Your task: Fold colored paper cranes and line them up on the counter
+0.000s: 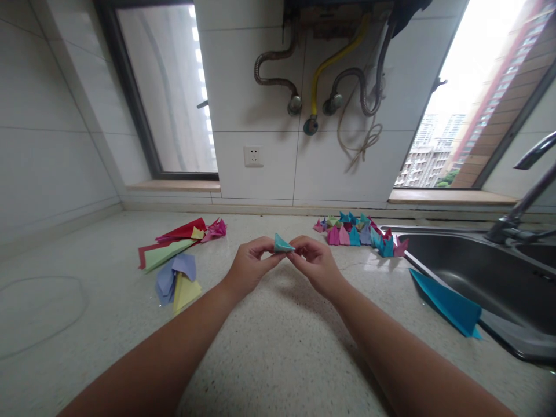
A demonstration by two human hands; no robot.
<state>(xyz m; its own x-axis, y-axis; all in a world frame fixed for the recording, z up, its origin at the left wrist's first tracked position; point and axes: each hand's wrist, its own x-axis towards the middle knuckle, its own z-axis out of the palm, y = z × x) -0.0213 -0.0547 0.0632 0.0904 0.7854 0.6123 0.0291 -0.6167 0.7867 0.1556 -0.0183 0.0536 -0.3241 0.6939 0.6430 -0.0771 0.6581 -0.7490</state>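
Note:
Above the middle of the speckled countertop (pixel 260 359), a small folded piece of light teal paper (pixel 282 244) is pinched between both hands. My left hand (pixel 252 263) grips its left side with thumb and forefinger. At its right corner, my right hand (pixel 315 262) has its fingertips closed on the paper. The other fingers of both hands are curled and partly hidden. Beyond my right hand stand several small folded paper figures (pixel 354 234) in pink, blue, purple and green, set close together in rows.
Larger folded papers lie on the left: red (pixel 182 230), pale green (pixel 167 253), lavender (pixel 167 281) and yellow (pixel 186 291), near a crumpled pink one (pixel 216 230). A blue paper plane (pixel 452 301) rests by the metal sink (pixel 434 246). A faucet (pixel 504 229) rises at right.

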